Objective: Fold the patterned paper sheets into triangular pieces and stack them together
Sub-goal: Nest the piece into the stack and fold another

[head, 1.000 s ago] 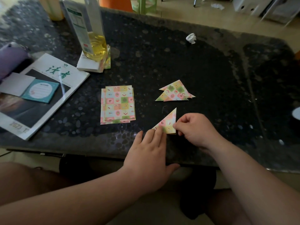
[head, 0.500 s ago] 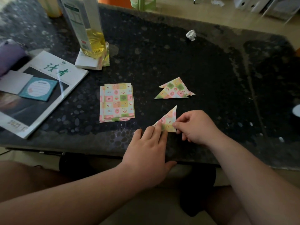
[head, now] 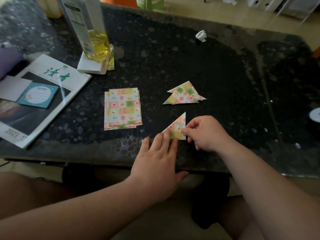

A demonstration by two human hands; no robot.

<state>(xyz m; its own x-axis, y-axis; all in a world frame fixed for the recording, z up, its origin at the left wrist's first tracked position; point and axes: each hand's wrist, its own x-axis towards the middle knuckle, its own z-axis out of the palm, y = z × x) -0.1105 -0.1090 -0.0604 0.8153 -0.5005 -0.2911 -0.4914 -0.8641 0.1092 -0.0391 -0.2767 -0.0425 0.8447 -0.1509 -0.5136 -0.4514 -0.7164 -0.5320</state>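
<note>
Checked pastel triangle (head: 178, 126), seemingly creased flat.

A home room: low dark table (head: 199, 66), magazine (head: 39, 115), oil bottle (head: 91, 32).

Right hand (head: 207, 134) has crept slightly further onto the folded triangle (head: 179, 124)

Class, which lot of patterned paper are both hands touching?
The lone triangle nearest the table edge; the rectangular stack and the triangle pile lie untouched.
</note>
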